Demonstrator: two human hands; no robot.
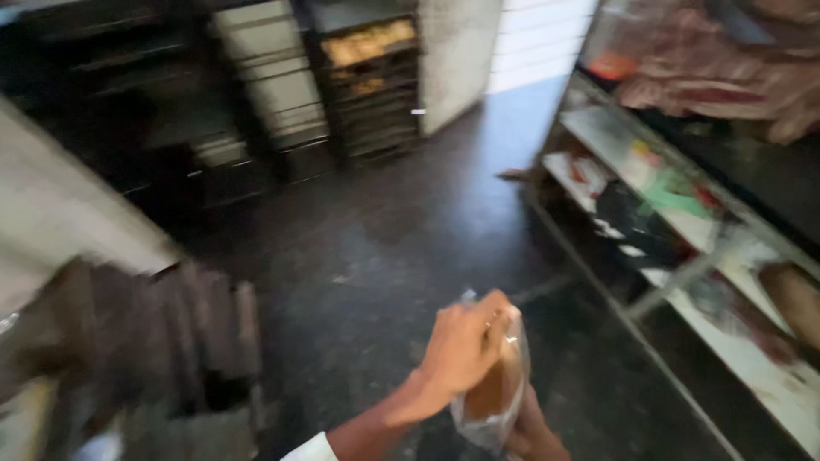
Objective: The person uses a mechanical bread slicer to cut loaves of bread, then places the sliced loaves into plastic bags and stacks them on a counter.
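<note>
A clear plastic bag (495,401) with something brown inside, likely bread, hangs low in the middle of the view above the dark floor. My left hand (461,346) is closed around the top of the bag. My right hand (534,431) is under the bag at the bottom edge, touching or cupping it from below; most of this hand is hidden by the bag. The picture is blurred by motion.
A metal shelf unit (683,282) runs along the right, holding mixed packets and dark items. A tall rack (367,77) with trays of brown baked goods stands at the back. Stacked dark trays (171,341) lie at the lower left. A dark floor (384,248) lies between them.
</note>
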